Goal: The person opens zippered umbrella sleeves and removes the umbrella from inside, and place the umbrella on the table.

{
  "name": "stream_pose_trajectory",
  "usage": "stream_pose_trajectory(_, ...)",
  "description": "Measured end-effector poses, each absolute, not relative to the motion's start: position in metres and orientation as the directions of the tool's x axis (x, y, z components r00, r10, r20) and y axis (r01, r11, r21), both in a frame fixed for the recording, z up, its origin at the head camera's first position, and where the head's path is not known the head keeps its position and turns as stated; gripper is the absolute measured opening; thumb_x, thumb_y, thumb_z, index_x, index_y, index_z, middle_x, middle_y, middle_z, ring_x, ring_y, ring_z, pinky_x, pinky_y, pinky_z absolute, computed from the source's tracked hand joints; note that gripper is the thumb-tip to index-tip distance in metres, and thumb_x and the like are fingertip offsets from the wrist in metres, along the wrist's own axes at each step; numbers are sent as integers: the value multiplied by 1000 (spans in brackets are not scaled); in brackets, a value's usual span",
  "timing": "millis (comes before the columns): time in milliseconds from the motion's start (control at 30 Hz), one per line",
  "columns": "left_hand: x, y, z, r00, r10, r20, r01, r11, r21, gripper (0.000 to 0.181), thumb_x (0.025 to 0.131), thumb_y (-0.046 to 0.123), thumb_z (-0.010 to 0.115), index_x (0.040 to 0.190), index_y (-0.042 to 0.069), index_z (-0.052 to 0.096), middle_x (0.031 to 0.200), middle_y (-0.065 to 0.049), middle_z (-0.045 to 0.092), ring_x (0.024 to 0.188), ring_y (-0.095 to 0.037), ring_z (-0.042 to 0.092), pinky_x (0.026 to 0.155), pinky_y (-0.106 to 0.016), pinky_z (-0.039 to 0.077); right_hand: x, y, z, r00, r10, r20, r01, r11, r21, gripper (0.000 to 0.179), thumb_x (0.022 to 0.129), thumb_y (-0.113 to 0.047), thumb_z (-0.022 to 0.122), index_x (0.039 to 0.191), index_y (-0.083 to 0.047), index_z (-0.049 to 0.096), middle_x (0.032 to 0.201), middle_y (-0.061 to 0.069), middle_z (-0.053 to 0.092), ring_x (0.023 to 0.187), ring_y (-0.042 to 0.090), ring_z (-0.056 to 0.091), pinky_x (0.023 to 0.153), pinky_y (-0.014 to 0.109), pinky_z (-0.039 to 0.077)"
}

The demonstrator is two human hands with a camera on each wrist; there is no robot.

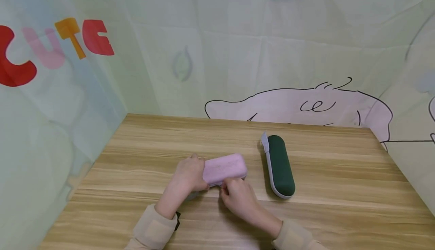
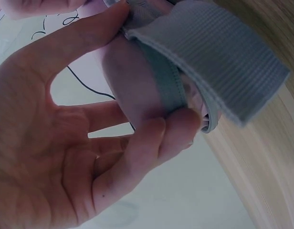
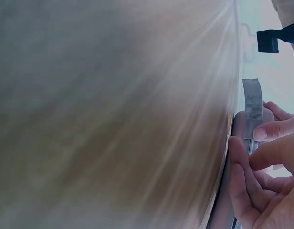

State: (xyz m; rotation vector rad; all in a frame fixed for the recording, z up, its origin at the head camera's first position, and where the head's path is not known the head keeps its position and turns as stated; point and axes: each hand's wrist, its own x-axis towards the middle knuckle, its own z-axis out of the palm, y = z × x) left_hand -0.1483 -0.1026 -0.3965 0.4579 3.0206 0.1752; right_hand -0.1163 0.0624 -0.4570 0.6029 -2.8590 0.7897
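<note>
A pink zippered case [image 1: 224,168] lies lengthwise on the wooden table. My left hand [image 1: 192,172] grips its left end, thumb on the near side and fingers around the far side. In the left wrist view, a grey ribbed strap [image 2: 218,57] sticks out from that end, beside the grey zipper tape [image 2: 166,81]. Along the near long side, my right hand [image 1: 239,197] has its fingers curled in. Its thumb and forefinger pinch at the zipper seam in the right wrist view; the pull itself is hidden by the fingers.
A dark green case [image 1: 280,165] with a light grey rim and a strap at its far end lies to the right on the table [image 1: 340,189]. Behind the table's back edge hangs a printed cloth [image 1: 231,61], which also covers the left side.
</note>
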Motion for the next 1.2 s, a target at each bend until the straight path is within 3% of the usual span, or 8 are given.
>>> stream_pose_trajectory(1200, -149, -101, -399, -955, 293, -38, 287, 951, 118, 58, 58, 33, 87, 98, -3, 65, 85, -14, 58, 74, -29, 62, 64, -42, 53, -114, 47, -459, -870, -414, 266, -491, 766, -415, 16, 77, -5, 66, 65, -13, 60, 55, -7, 53, 49, 1, 41, 46, 17, 35)
